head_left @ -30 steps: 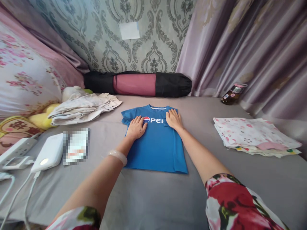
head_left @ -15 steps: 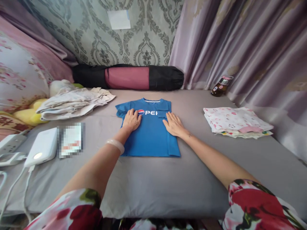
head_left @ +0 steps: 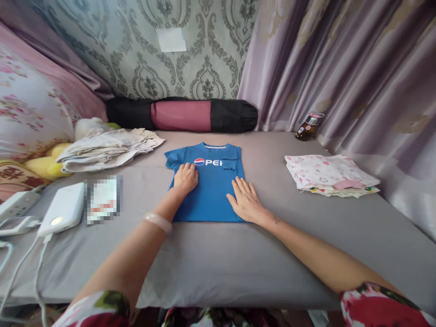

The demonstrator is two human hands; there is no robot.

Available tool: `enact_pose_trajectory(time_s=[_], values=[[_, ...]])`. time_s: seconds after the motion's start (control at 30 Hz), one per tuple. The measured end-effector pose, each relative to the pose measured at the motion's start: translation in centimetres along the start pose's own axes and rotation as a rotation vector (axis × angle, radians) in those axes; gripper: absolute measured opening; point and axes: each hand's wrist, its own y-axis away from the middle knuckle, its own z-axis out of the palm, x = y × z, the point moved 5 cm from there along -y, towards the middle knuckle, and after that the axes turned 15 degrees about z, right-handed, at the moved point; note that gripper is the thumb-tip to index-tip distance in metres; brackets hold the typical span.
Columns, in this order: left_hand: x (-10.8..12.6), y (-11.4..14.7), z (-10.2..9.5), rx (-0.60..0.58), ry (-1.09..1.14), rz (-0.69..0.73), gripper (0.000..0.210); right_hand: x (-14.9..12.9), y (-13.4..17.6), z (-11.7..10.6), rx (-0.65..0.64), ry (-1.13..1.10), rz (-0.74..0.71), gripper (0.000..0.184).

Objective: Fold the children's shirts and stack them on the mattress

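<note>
A blue T-shirt lies spread on the grey bed sheet, its collar pointing away from me. Its right side is folded inward, with the sleeve lying over part of the chest lettering; the left sleeve sticks out. My left hand is on the shirt's left side below the round logo, fingers curled down and drawn together on the cloth, their tips hidden. Flat on the folded right side rests my right hand, fingers stretched and thumb apart.
Folded pale clothes lie at the left, and a folded patterned stack at the right. A white power bank with cables sits near left. At the back are a rolled bag and a bottle.
My right hand has slid down the folded edge toward the hem. My left hand has shifted slightly down and left, its fingers now bent. The view has tilted a little upward.
</note>
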Motion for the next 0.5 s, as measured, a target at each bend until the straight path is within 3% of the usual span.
enact_pose_trajectory(time_s=[0.13, 0.3, 0.5], values=[[0.2, 2.2, -0.1, -0.054, 0.054, -0.026, 0.035, -0.4, -0.6, -1.1, 0.078, 0.04, -0.022, 0.067], [0.7, 4.6, 0.4, -0.1, 0.021, -0.209, 0.053, -1.1, -3.8, -2.0, 0.193, 0.015, -0.005, 0.064], [1.6, 5.2, 0.9, -0.038, -0.026, -0.22, 0.057, -1.1, -6.3, 0.2, 0.099, -0.009, -0.003, 0.071]])
